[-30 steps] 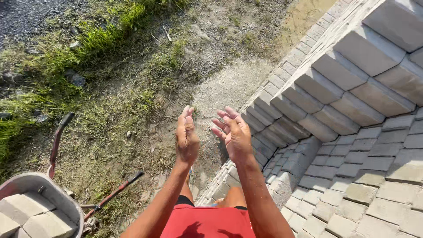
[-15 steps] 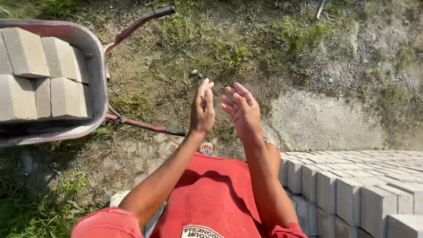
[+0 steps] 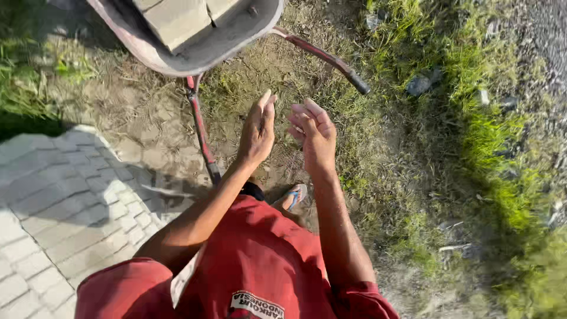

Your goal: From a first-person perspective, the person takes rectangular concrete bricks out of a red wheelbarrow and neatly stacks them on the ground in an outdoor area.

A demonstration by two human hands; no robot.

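Both hands, the left (image 3: pixel 257 133) and the right (image 3: pixel 315 134), are open and empty, held near the far wheelbarrow (image 3: pixel 201 56) loaded with grey blocks (image 3: pixel 177 18).

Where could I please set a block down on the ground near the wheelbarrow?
Bare dirt lies between the two red wheelbarrow handles, ahead of both empty hands, left and right. The grey paved block surface is open too. The grey wheelbarrow tray is crowded with pale concrete blocks.
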